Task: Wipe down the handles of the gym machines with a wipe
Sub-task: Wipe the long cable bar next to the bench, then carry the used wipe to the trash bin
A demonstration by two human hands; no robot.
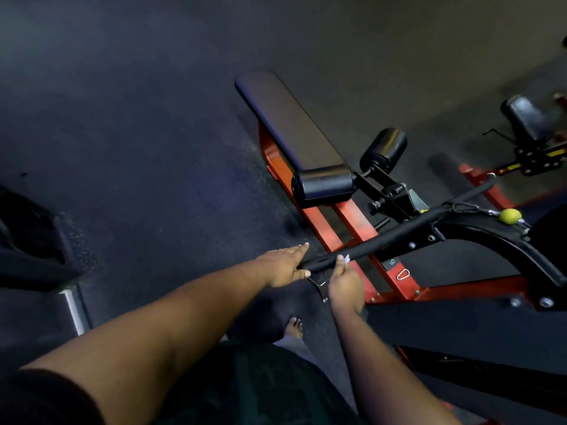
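A small white wipe (pixel 346 258) is peeking out from the fingertips of the right hand (pixel 345 282), which is pinching it against the black padded handle bar (pixel 399 234) a little way in from the bar's near end. The bar is running diagonally from low centre up toward the right, where it is joining a curved black arm (pixel 503 243) of the machine. The left hand (pixel 287 266) is lying at the very tip of the bar with its fingers stretched out straight along it and the thumb pressing on the end, so it is touching rather than gripping. Just beneath the two hands a metal clip (pixel 320 288) is hanging close to the bar's end. Beyond the bar a black padded bench (pixel 291 124) is sitting on a red steel frame (pixel 352 222), with a roller pad (pixel 325 185) at its near end and a second roller pad (pixel 385 148) beside it to the right. A yellow-green ball (pixel 510 215) is sitting on a cable atop the curved arm. A silver carabiner (pixel 402 274) is lying against the red frame below the bar. Further right another black-padded machine (pixel 527 124) is standing, somewhat blurred. The dark speckled rubber floor (pixel 138 133) is spreading all around, and a bare foot (pixel 294 326) is showing below the hands. No containers are appearing anywhere in view.
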